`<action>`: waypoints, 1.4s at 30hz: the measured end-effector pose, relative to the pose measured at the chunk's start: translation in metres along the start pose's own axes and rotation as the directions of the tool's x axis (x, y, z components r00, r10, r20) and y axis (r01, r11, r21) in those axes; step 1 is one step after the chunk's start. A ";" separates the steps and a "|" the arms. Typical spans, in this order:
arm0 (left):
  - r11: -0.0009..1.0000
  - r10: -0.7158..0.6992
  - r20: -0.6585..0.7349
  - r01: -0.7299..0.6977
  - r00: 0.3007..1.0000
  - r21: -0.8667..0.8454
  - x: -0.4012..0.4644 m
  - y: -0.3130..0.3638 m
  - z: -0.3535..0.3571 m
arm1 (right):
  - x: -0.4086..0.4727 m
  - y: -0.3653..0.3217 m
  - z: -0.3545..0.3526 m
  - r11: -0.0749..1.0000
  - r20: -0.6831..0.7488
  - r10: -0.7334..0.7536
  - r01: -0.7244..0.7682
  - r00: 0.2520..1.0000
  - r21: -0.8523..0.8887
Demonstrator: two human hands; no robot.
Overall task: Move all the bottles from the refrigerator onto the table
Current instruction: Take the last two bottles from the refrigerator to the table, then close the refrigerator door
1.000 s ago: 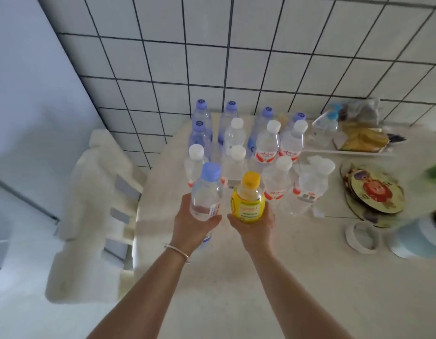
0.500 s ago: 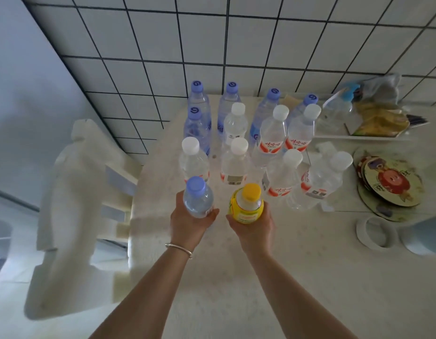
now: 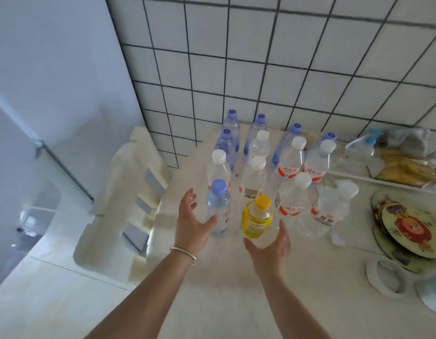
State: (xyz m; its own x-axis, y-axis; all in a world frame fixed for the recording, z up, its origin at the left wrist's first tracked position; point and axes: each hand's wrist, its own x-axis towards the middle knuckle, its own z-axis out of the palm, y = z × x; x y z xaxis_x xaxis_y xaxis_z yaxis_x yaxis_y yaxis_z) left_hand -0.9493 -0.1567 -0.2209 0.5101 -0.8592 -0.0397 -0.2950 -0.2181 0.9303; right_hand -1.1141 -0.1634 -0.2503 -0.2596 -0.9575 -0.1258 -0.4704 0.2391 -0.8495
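Note:
A clear water bottle with a blue cap point(image 3: 218, 207) and a yellow juice bottle with a yellow cap point(image 3: 256, 217) stand upright side by side on the pale table point(image 3: 224, 289). Behind them stand several more water bottles point(image 3: 291, 162) with white or blue caps, reaching back to the tiled wall. My left hand point(image 3: 191, 222) is spread open just left of the blue-capped bottle, fingers straight, gripping nothing. My right hand point(image 3: 271, 244) is open just below and right of the yellow bottle, apart from it.
A cream chair point(image 3: 128, 192) stands at the table's left edge. To the right lie round cartoon coasters point(image 3: 405, 228), a white tape roll point(image 3: 386, 277), a pale blue object point(image 3: 432, 294) and a tray with bags point(image 3: 403, 167).
Both hands have let go of their bottles and drawn back toward me. The blue-capped bottle and the yellow bottle now stand free on the table.

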 end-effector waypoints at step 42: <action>0.891 0.442 -0.726 -0.162 0.527 0.425 -0.243 0.028 -0.507 | -0.493 -0.255 0.179 0.154 -0.056 -0.979 0.899 0.194 0.410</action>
State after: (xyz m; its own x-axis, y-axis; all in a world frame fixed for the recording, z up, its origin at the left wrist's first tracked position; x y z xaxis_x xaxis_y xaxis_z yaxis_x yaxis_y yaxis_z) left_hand -0.6719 0.2801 -0.0002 0.7252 -0.2126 0.6549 -0.6883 -0.2518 0.6804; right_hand -0.7151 0.2192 -0.0639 0.3630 -0.4105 0.8365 0.0399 -0.8900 -0.4541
